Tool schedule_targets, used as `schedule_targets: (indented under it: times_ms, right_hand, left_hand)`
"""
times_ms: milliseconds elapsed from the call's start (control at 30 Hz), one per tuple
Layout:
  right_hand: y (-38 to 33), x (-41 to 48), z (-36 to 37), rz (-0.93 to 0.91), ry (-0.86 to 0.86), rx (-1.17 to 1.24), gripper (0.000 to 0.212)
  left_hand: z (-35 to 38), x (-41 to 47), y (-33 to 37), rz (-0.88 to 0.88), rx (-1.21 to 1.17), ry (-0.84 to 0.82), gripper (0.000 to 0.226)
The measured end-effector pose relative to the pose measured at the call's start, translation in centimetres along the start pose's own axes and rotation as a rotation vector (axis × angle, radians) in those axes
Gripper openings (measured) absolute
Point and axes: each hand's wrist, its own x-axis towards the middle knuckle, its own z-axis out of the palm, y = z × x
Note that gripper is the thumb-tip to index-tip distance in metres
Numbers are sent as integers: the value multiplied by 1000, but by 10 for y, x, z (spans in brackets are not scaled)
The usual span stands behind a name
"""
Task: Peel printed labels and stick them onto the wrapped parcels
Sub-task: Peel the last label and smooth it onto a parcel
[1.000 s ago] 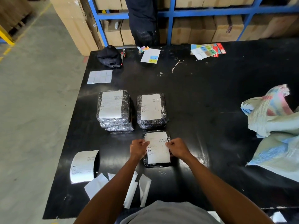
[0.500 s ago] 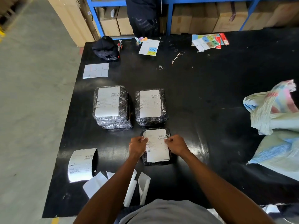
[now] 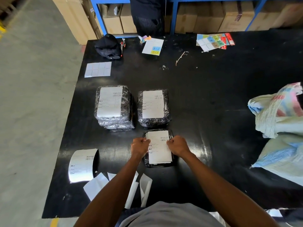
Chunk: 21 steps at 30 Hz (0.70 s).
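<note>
Fingers of the left hand (image 3: 140, 147) curl and pinch the left edge of a printed label (image 3: 159, 149); those of the right hand (image 3: 177, 145) pinch its right edge, both near the top. The label lies on a small wrapped parcel (image 3: 161, 164) at centre frame, on a black table (image 3: 213, 128). Just above sit two labelled parcels, one at centre (image 3: 154, 122) and a taller one to its left (image 3: 114, 124). At lower left a curled label strip (image 3: 82, 166) lies beside white backing scraps (image 3: 96, 185). Pale sacks (image 3: 278, 122) fill the right edge.

table (image 3: 213, 112) black | labels (image 3: 158, 149) white | shelf frame (image 3: 173, 15) blue
</note>
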Motion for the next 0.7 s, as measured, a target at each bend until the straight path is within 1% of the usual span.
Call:
schedule_targets:
  times_ms: [67,133,167,267,367,433,467,500,567,633,700]
  right_hand:
    - [-5,-2,-2,-8,0,-60,39]
    - [-12,-4,-7,-22,-25,-153,24]
    - [-15,-4,-9,-34,-35,-207,22]
    - [-26,-4,-14,-83,-24,-383,34]
    - [-35,-7,-16,-139,67,-577,40]
    - [-36,-12,-14,-205,169,-596,39]
    - [-35,-14,-12,-282,221,-579,39]
    - [-33,-15,-7,-375,231,-559,41]
    - [-26,-16,4,-492,103,-559,54]
    - [-14,-13,16,-467,-65,-594,64]
    - [-3,-9,23,-434,-140,-608,68]
  left_hand:
    - [0,1,1,-3,-5,0,20]
    - [0,2,1,-12,-15,-5,20]
    - [0,2,2,-18,-20,-6,19]
    - [-1,2,2,-12,-33,-11,19]
    - [-3,4,2,-11,-45,-43,16]
    - [-4,8,0,-23,-78,-73,16]
    - [-4,10,-2,-25,-96,-80,17]
    - [-4,11,-5,-30,-102,-83,18]
    - [-6,12,-6,-35,-119,-93,20]
    - [-8,11,-5,-41,-153,-134,20]
    - [-14,4,0,-40,-138,-189,20]
